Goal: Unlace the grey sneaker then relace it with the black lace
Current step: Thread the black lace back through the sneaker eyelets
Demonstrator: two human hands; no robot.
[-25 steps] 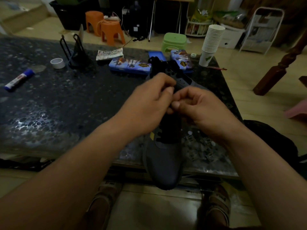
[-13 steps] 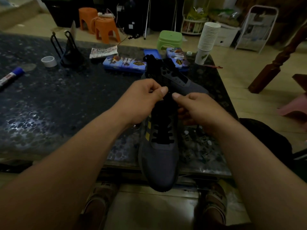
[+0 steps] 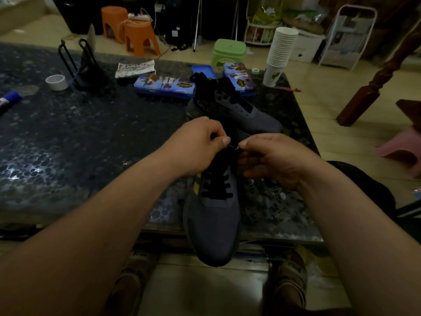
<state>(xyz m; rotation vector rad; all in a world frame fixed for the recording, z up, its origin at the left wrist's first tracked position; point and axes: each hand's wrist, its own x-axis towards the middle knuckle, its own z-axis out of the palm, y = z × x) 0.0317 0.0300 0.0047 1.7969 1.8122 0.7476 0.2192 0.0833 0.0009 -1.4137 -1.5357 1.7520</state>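
A grey sneaker [image 3: 213, 226] lies on the dark table's near edge, toe hanging over toward me. A black lace [image 3: 216, 183] crosses its lower eyelets. My left hand [image 3: 196, 147] and my right hand [image 3: 271, 156] meet above the upper tongue, each pinching a lace end between thumb and fingers. A thin shiny lace tip shows between the two thumbs. The upper eyelets are hidden behind my hands. A second grey sneaker [image 3: 234, 108] without a lace lies just behind.
The dark speckled table [image 3: 91, 144] carries blue tin cases [image 3: 164, 85], a tape roll [image 3: 57, 82], a black wire stand [image 3: 84, 65], a marker [image 3: 9, 99] and a stack of paper cups [image 3: 279, 55]. Stools stand on the floor behind.
My hands have slid lower along the sneaker and drawn slightly apart, uncovering more of the second sneaker behind. The camera view has tilted a little.
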